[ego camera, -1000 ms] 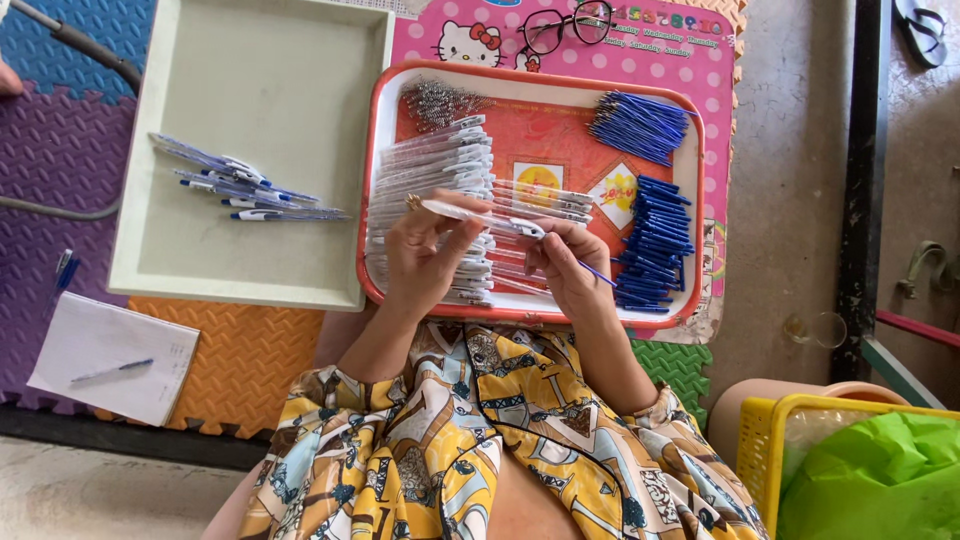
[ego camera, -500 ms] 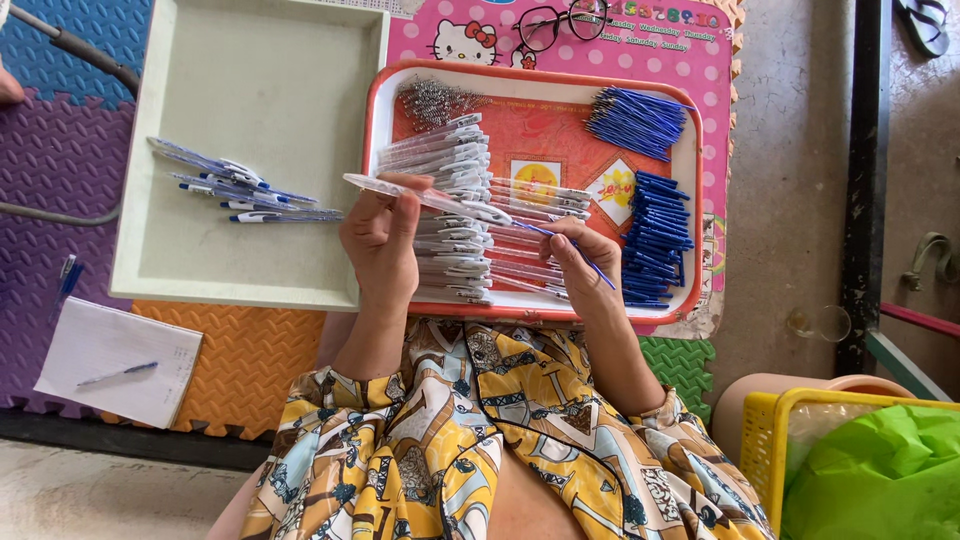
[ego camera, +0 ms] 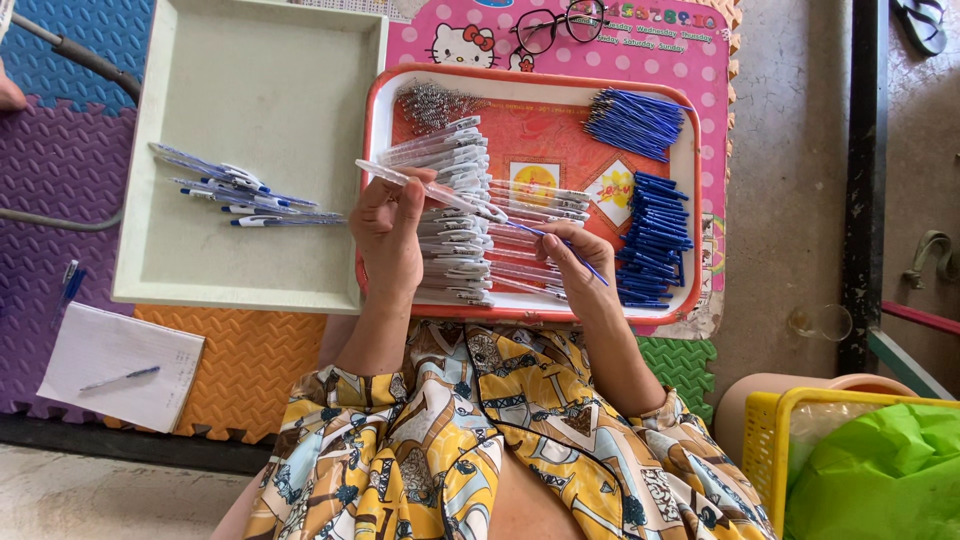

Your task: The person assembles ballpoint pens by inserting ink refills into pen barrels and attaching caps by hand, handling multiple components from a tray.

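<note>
- L hand pinches a clear pen barrel between thumb and fingers, held near level w/ its tapered tip toward the other hand, prob. so the open end faces the refill.
- R hand has fingers pressed together on a thin blue refill, slanted, one end up near the barrel's tip; can't tell if it's already inside.
- Both hands hover just above the red tray, so parts stay w/in easy reach.
- Tray is sorted by kind: clear barrels in a stack under the L hand, blue refills in a fan at the far corner, blue caps or end pieces stacked by the R hand, small metal springs in a heap at the far L corner.
- Pale green tray sits beside it on the L; a few assembled pens lie there, apart from loose parts.
- All rest on foam floor mats.
- Eyeglasses lie beyond the red tray; notepad w/ pen near L.
</note>
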